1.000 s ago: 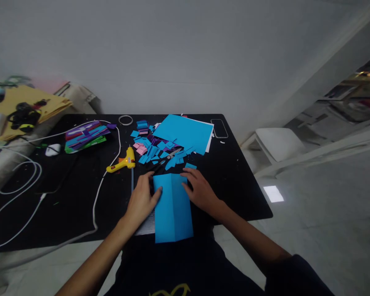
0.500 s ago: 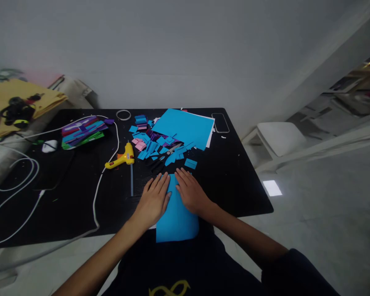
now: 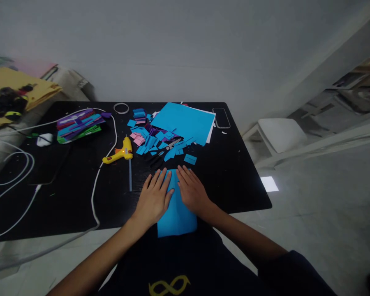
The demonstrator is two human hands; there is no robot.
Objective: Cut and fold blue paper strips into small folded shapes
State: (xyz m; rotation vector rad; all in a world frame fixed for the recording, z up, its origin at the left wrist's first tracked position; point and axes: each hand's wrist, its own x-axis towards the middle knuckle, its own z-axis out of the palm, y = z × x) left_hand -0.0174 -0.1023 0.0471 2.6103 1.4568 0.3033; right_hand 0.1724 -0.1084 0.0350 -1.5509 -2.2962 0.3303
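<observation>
A blue sheet of paper (image 3: 176,224) lies at the front edge of the black table, its near end reaching past the edge toward my body. My left hand (image 3: 154,199) rests flat on the sheet's left side, fingers stretched out and pointing away from me. On the right side of the same sheet lies my right hand (image 3: 193,191), palm down with its fingers extended. A narrow strip of blue shows between the two hands. Just beyond the fingertips are scissors (image 3: 156,160) with black handles, partly among small cut blue paper pieces (image 3: 151,144).
A yellow glue gun (image 3: 120,152) with a glue stick sits left of the hands. White cables (image 3: 94,197) cross the table's left side. Behind are a large blue sheet (image 3: 185,121), a phone (image 3: 221,118), a tape ring (image 3: 121,108) and a bundle of coloured paper (image 3: 80,125).
The whole view has shifted slightly, with the table appearing higher. Both hands stay flat on the blue sheet, with little visible movement over it.
</observation>
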